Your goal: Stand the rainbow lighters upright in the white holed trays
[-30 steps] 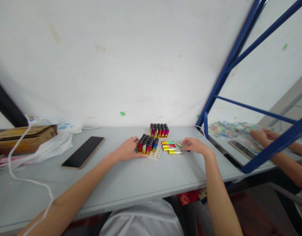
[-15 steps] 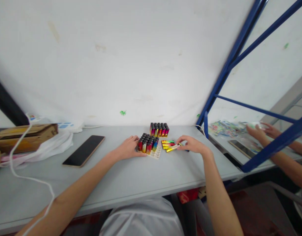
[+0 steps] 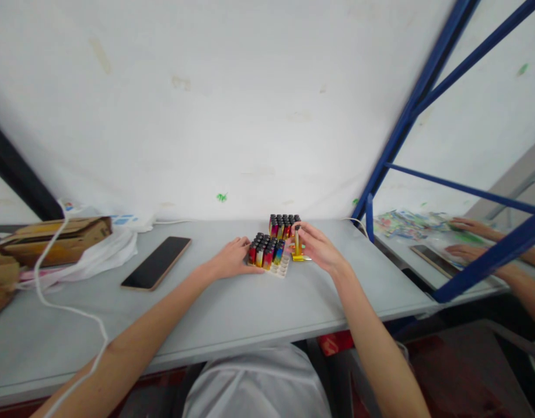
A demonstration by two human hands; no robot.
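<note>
White tray (image 3: 279, 270) with round holes stands on the table, its left part filled with upright lighters (image 3: 262, 254) in shiny multicoloured wraps with black tops; several holes on the right side show. My left hand (image 3: 232, 258) is closed around the tray's left end, thumb in front and fingers behind. Between the fingertips of my right hand (image 3: 316, 247), a gold-yellow lighter (image 3: 297, 242) is pinched upright, just right of the tray. Beneath that hand, loose yellow lighters (image 3: 298, 258) lie on the table, partly hidden by it.
A second block of upright lighters (image 3: 276, 225) stands behind the tray, near the wall. To the left are a phone (image 3: 157, 264), a cardboard box (image 3: 53, 239), a plastic bag (image 3: 106, 255) and a white cable (image 3: 71, 316). Blue metal frame (image 3: 391, 142) rises on the right; beyond it another person's hands (image 3: 471, 249) rest over packets.
My right hand has lifted a yellow lighter from the loose ones, turned it upright and brought it left toward the tray. My left hand stays at the tray. The other person's hands have lowered.
</note>
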